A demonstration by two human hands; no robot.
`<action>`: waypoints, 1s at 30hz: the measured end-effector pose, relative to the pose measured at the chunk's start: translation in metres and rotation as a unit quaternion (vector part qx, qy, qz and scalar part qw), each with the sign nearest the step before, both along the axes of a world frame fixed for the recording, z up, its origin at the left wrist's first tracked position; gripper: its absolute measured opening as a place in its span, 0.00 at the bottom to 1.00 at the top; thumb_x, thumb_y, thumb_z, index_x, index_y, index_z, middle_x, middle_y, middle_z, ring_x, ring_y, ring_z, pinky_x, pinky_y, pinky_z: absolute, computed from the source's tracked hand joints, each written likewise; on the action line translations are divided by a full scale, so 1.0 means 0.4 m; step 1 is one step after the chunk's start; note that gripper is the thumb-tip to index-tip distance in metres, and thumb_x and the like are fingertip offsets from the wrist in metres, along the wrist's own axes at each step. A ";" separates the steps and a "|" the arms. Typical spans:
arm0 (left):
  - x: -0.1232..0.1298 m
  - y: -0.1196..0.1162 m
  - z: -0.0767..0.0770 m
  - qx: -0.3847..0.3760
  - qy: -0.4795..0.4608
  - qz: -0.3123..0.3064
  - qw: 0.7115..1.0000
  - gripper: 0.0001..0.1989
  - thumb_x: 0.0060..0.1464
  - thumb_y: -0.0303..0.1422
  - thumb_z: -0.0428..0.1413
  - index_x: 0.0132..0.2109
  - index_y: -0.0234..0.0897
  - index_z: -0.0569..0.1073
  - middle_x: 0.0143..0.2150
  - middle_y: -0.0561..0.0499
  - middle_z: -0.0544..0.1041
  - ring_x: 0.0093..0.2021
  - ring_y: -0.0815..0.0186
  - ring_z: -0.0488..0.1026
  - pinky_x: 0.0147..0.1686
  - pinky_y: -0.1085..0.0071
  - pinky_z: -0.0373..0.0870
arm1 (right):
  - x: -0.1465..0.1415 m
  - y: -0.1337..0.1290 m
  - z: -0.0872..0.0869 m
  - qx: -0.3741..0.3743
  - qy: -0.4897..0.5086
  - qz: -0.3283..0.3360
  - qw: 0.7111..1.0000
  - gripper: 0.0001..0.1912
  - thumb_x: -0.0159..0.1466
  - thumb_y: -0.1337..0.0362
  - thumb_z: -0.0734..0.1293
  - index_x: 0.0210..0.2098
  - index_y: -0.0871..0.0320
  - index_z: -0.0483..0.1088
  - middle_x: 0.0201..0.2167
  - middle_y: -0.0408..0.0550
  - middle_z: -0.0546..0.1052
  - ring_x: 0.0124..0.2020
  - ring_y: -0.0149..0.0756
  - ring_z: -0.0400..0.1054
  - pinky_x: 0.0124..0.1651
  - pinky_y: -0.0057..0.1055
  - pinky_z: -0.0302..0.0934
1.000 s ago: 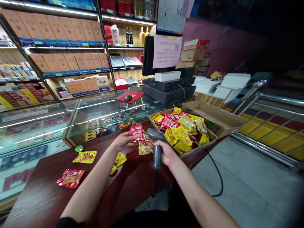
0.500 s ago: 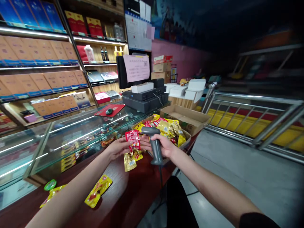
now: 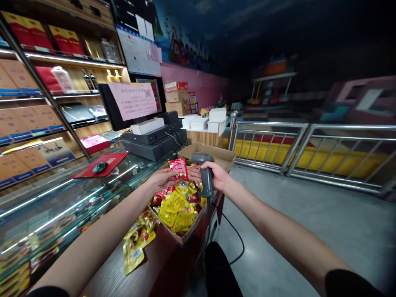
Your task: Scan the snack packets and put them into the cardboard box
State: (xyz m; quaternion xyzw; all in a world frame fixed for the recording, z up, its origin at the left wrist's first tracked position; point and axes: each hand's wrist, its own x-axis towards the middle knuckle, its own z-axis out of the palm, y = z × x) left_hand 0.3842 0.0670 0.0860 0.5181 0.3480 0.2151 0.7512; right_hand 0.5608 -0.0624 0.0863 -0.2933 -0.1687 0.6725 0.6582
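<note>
My left hand (image 3: 163, 180) is closed on a small red snack packet (image 3: 178, 168), held up over a cardboard box (image 3: 185, 238) of snack packets. Yellow snack packets (image 3: 177, 206) fill most of that box, with some red and gold ones among them. A grey barcode scanner (image 3: 206, 177) stands upright in my right hand (image 3: 218, 176), close to the red packet's right side. Some fingers of the right hand stretch behind the scanner toward the packet. Gold snack packets (image 3: 133, 251) lie on the dark red counter left of the box.
Behind the filled box is another open cardboard box (image 3: 227, 154). A monitor (image 3: 108, 107) and a dark cash drawer (image 3: 148, 144) stand on the glass case (image 3: 77, 194) to the left. The scanner's cable (image 3: 243, 243) loops over the floor. Metal railings (image 3: 269, 148) run at the right.
My view has swung right. The red packet and scanner have moved from above the counter packets to over the filled box, still held in my hands.
</note>
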 end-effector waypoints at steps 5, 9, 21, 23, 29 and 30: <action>0.027 0.026 -0.009 0.016 0.018 0.036 0.999 0.10 0.45 0.25 0.64 0.38 0.29 0.75 0.35 0.44 0.79 0.29 0.68 0.76 0.27 0.75 0.74 | 0.042 0.020 -0.006 -0.015 -0.013 -0.031 0.999 0.17 0.51 0.74 0.60 0.41 0.64 0.68 0.37 0.56 0.78 0.43 0.43 0.74 0.52 0.48 0.64; -0.046 0.045 -0.021 0.029 0.024 0.132 0.991 0.14 0.43 0.24 0.65 0.40 0.28 0.75 0.35 0.43 0.79 0.29 0.67 0.76 0.30 0.72 0.75 | 0.019 0.026 -0.003 -0.016 -0.012 -0.029 0.999 0.18 0.51 0.74 0.59 0.41 0.64 0.68 0.36 0.56 0.78 0.43 0.43 0.73 0.52 0.48 0.64; -0.464 -0.038 -0.086 -0.011 0.006 0.222 0.975 0.13 0.45 0.26 0.64 0.40 0.32 0.75 0.39 0.43 0.78 0.35 0.64 0.77 0.35 0.67 0.77 | -0.286 0.012 -0.005 -0.006 -0.034 0.136 0.990 0.16 0.51 0.74 0.59 0.39 0.63 0.68 0.36 0.56 0.78 0.45 0.44 0.73 0.53 0.45 0.64; -0.526 -0.066 -0.103 -0.019 0.003 0.240 0.971 0.13 0.45 0.26 0.64 0.40 0.32 0.75 0.39 0.44 0.78 0.34 0.64 0.77 0.36 0.66 0.77 | -0.350 0.013 -0.027 -0.019 -0.032 0.167 0.985 0.16 0.51 0.74 0.59 0.39 0.63 0.68 0.37 0.57 0.78 0.46 0.44 0.72 0.53 0.44 0.64; -0.655 -0.121 -0.165 -0.048 0.007 0.291 0.955 0.13 0.46 0.26 0.63 0.41 0.32 0.74 0.41 0.43 0.78 0.35 0.63 0.77 0.36 0.64 0.77 | -0.507 0.023 -0.123 -0.078 -0.009 0.231 0.970 0.17 0.52 0.75 0.59 0.41 0.65 0.68 0.41 0.59 0.77 0.47 0.43 0.72 0.54 0.46 0.62; -0.667 -0.128 -0.176 -0.053 0.007 0.293 0.954 0.13 0.46 0.26 0.63 0.42 0.32 0.74 0.42 0.43 0.77 0.35 0.63 0.77 0.36 0.64 0.77 | -0.523 0.025 -0.140 -0.087 -0.008 0.233 0.968 0.17 0.52 0.75 0.59 0.41 0.65 0.68 0.41 0.59 0.77 0.47 0.42 0.72 0.54 0.45 0.63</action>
